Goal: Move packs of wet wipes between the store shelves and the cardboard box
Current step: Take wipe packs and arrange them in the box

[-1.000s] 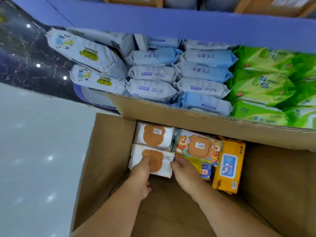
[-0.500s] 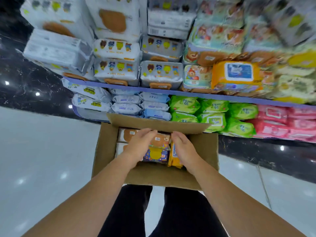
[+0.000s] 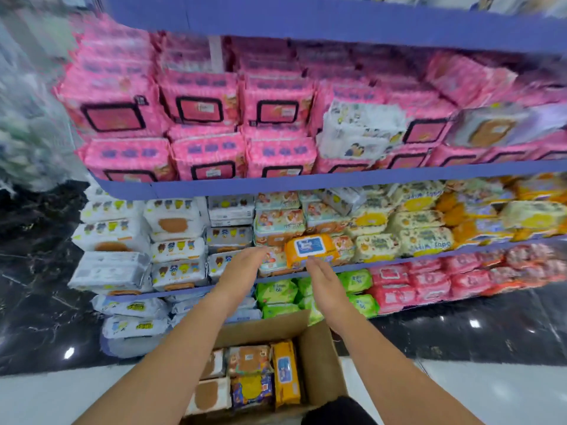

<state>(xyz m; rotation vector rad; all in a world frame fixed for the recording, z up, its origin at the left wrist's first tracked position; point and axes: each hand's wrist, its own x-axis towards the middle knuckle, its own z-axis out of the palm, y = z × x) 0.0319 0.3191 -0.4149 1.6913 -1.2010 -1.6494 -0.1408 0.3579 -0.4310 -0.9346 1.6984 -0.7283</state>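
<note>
An orange pack of wet wipes (image 3: 311, 249) with a blue-and-white lid lies at the front of the middle shelf (image 3: 383, 262). My right hand (image 3: 322, 279) is stretched out just below it, fingers apart, holding nothing. My left hand (image 3: 242, 271) reaches toward the packs to its left, also with nothing in it. Below my arms the open cardboard box (image 3: 319, 366) stands on the floor. Inside it are white packs with brown lids (image 3: 208, 394), colourful bear packs (image 3: 250, 360) and an orange pack (image 3: 285, 372).
The upper shelf (image 3: 276, 179) is full of pink packs (image 3: 199, 105). White packs (image 3: 113, 268) sit at the left of the middle shelf, yellow ones (image 3: 423, 237) at the right. Green (image 3: 276, 292) and red packs (image 3: 429, 283) fill the low shelf. The floor is dark marble and white tile.
Both hands have left the box and risen to the middle shelf. My view has tilted up from the box to the shelves.
</note>
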